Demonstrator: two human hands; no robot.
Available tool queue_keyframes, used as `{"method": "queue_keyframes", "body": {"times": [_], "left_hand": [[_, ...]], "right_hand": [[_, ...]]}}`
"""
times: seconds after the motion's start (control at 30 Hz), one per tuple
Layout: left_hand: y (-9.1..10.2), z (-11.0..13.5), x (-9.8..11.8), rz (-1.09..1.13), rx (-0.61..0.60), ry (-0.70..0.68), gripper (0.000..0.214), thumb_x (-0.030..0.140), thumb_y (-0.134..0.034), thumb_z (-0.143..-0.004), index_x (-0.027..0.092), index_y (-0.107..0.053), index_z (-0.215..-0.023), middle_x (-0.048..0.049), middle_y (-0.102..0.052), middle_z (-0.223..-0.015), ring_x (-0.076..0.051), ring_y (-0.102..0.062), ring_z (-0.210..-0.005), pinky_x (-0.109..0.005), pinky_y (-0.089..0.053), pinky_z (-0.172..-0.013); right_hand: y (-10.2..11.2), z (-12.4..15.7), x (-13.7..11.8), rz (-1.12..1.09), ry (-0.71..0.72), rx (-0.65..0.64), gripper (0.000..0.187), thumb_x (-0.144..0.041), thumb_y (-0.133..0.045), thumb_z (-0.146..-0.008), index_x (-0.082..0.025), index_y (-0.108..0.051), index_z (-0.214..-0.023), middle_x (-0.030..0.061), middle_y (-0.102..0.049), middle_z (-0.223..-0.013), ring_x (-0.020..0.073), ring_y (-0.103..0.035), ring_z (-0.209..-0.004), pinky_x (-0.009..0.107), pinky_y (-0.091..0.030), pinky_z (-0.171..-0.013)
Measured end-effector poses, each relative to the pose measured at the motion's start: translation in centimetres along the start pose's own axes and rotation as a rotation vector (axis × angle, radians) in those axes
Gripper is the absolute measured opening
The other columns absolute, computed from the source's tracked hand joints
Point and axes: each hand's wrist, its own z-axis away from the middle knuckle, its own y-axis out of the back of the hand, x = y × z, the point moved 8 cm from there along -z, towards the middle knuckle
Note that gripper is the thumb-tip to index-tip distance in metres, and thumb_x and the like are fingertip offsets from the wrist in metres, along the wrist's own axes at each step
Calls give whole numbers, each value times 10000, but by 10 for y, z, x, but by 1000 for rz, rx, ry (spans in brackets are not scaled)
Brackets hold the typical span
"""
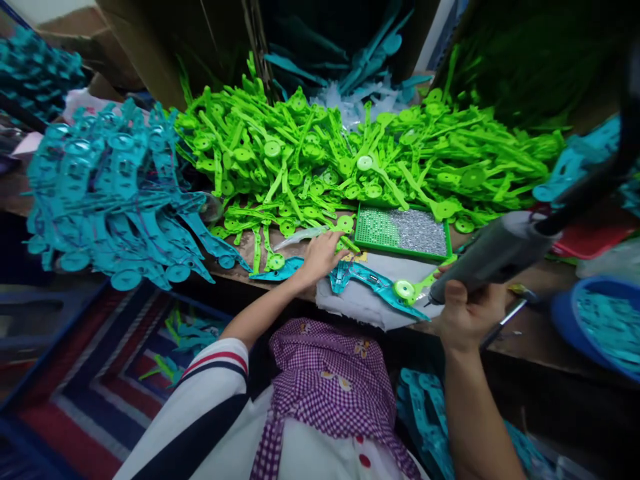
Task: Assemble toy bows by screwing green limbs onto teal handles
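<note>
My left hand (323, 257) lies on the bench with fingers stretched out, touching a green plastic piece at the foot of the big green pile (320, 160). My right hand (467, 313) is wrapped round a grey electric screwdriver (493, 257), whose tip points down at a teal plastic part with a green disc (380, 285). That part rests on a grey cloth pad (360, 303) at the bench's front edge. Behind it sits a green tray of small silver screws (403, 232).
A heap of teal plastic parts (110, 193) covers the left of the bench. A blue bowl of teal pieces (600, 323) stands at the right, with a red tray (595, 240) behind it. Cardboard boxes stand at the back. More parts lie on the striped floor mat (100, 393).
</note>
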Motion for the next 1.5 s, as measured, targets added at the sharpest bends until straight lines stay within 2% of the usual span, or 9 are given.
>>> {"method": "queue_keyframes", "body": {"times": [0.2,0.43,0.57,0.8,1.0,1.1,1.2,1.3,1.5], "left_hand": [[-8,10,-34,337,-119,116,336,222,-678,-853,172,-666,-1185,-13,-707,-820,-166,-650,-736,-287,-493,-710],[-13,40,-50,793,-62,176,525,301,-696,-821,122,-586,-1302,-43,-681,-856,-122,-585,-692,-268,-497,-658],[-28,59,-51,908,-175,275,517,322,-703,-821,146,-596,-1295,-25,-681,-821,-111,-577,-648,-268,-503,-629],[-19,72,-32,845,-249,207,189,311,-722,-838,163,-717,-955,-70,-739,-965,-158,-670,-866,-312,-550,-803],[-5,70,-13,713,-295,-3,68,222,-715,-846,170,-736,-882,-106,-701,-1194,-197,-667,-1084,-314,-546,-858],[1,77,9,571,-267,-197,103,202,-666,-888,203,-745,-955,-93,-689,-1236,-198,-648,-1140,-375,-522,-975],[-4,96,29,378,-251,-376,194,187,-568,-942,214,-739,-1031,-98,-715,-1176,-199,-653,-1122,-400,-515,-1005],[-21,118,32,226,-258,-413,252,178,-513,-958,222,-734,-1071,-100,-732,-1147,-205,-664,-1110,-385,-542,-970],[-26,142,13,334,3,-254,224,236,-530,-980,186,-736,-1052,-110,-740,-1121,-184,-688,-1102,-352,-558,-991]], "right_hand": [[-25,24,-11,38,8,191,646,-534,-812,-713,-189,-579,-1207,104,-679,-1064,254,-689,-932,428,-554,-843],[-65,-7,-32,-13,20,95,641,-585,-750,-767,-191,-560,-1235,83,-642,-1117,228,-662,-965,424,-537,-895],[-82,-28,-39,-30,69,82,530,-519,-686,-862,-154,-558,-1224,146,-647,-1123,242,-654,-984,433,-531,-903],[-77,12,-2,129,74,-90,570,-453,-642,-907,-211,-497,-1403,165,-587,-1346,289,-630,-1151,508,-508,-974],[-84,72,26,389,151,-513,316,-461,-544,-955,-204,-719,-1013,142,-711,-1140,299,-641,-1097,511,-459,-1003],[-91,75,27,258,-13,-584,371,-503,-501,-967,-207,-715,-1031,119,-738,-1057,265,-677,-996,461,-508,-922],[-106,87,30,-117,-352,-691,439,-565,-516,-943,-195,-676,-1116,88,-750,-953,175,-655,-653,341,-537,-629],[-103,99,28,-361,-580,-575,371,-527,-650,-873,-180,-674,-1000,37,-721,-798,96,-524,-461,248,-435,-463],[-78,105,2,-419,-553,-311,282,-454,-670,-881,-175,-698,-853,24,-692,-713,84,-540,-458,220,-417,-455]]}}
